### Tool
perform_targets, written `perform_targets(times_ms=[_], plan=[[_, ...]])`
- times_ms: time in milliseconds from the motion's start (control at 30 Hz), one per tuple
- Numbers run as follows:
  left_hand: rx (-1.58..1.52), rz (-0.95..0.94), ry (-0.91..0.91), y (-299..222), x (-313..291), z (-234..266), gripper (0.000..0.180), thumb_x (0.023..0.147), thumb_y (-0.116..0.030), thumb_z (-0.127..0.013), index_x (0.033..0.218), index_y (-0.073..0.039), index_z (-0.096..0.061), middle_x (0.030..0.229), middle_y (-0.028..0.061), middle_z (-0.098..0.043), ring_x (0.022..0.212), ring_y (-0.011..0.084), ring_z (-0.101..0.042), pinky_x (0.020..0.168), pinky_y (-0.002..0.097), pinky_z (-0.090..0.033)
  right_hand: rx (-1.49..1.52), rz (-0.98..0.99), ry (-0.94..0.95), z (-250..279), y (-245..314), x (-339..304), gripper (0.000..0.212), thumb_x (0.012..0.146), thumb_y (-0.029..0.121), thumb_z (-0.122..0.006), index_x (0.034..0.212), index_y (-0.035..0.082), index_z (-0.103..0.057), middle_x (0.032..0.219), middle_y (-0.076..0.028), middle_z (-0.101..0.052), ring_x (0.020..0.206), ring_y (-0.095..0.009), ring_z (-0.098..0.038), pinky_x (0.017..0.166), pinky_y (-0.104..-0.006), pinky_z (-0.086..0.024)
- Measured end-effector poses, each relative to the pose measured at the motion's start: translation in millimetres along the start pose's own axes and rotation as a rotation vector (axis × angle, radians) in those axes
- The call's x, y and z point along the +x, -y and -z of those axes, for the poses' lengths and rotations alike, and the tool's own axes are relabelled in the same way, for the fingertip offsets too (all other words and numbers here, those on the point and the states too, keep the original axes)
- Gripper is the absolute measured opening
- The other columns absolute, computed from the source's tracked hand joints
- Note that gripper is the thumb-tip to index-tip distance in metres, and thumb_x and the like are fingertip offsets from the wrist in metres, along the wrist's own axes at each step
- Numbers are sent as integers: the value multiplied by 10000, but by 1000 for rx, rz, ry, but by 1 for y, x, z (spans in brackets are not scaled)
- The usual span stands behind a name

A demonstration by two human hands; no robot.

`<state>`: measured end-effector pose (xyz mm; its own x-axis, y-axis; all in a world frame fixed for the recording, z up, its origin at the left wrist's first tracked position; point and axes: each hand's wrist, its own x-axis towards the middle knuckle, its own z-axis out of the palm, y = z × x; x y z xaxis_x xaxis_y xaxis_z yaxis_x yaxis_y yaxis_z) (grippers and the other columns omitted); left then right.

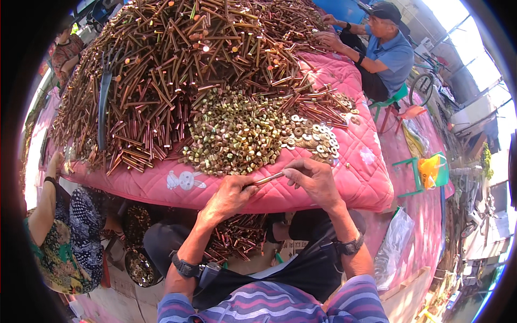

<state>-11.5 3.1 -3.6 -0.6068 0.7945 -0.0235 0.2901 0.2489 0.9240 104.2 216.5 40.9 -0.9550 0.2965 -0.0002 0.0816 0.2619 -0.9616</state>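
Note:
My left hand (230,195) is closed around one end of a coppery bolt (267,179), just above the front edge of a pink quilted cover (355,177). At the bolt's other end, the thumb and fingers of my right hand (314,182) pinch its tip. The bolt lies nearly level, tilted slightly up to the right. Right behind my hands is a heap of brassy nuts (237,129). Flat washers (315,140) lie scattered to the right of the nuts. A large mound of loose bolts (161,70) rises farther back.
A blue fork-like tool (104,110) stands in the mound at left. One person (385,59) sits at the far right, another (62,242) at near left. More bolts (237,237) lie below the cover's edge, by a bowl of washers (141,269). A green stool (414,180) carries a yellow bag (429,171).

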Motion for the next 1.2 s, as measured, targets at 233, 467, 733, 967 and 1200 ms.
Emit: perform_targets(times_ms=[233, 467, 733, 967, 1200], plan=[[-3, 110, 58, -8, -1, 3, 192, 914, -125, -628, 1012, 22, -702, 735, 91, -614, 704, 143, -553, 677, 322, -464, -19, -168, -6, 3, -4, 0, 195, 934, 164, -706, 1008, -16, -718, 777, -25, -675, 646, -59, -604, 590, -219, -506], [-82, 107, 70, -11, -3, 5, 204, 918, -136, -618, 1001, 32, -699, 713, 74, -600, 680, 116, -528, 629, 318, -447, 37, -101, 8, 2, -4, 1, 182, 930, 138, -707, 1017, -22, -710, 805, -26, -679, 667, -62, -610, 615, -219, -520], [-117, 98, 138, -7, -2, 7, 211, 911, -163, -633, 977, 24, -708, 668, 13, -551, 649, 85, -493, 599, 300, -422, 31, -36, 94, 13, 0, 1, 182, 913, 91, -714, 1052, -26, -707, 879, -29, -686, 768, -69, -621, 686, -219, -521], [-96, 92, 159, -5, -4, 8, 225, 918, -200, -649, 949, 13, -717, 645, -3, -530, 634, 76, -475, 584, 297, -405, -108, -10, 104, 10, 7, -1, 139, 923, 92, -703, 992, -28, -702, 812, -40, -674, 728, -89, -643, 659, -231, -530], [-54, 85, 176, -9, -4, 9, 233, 915, -218, -665, 959, 3, -721, 651, 21, -546, 638, 85, -483, 586, 306, -406, -300, -69, 86, 10, 7, -7, 246, 940, 203, -696, 850, -26, -676, 712, -48, -630, 634, -79, -569, 553, -263, -438]])
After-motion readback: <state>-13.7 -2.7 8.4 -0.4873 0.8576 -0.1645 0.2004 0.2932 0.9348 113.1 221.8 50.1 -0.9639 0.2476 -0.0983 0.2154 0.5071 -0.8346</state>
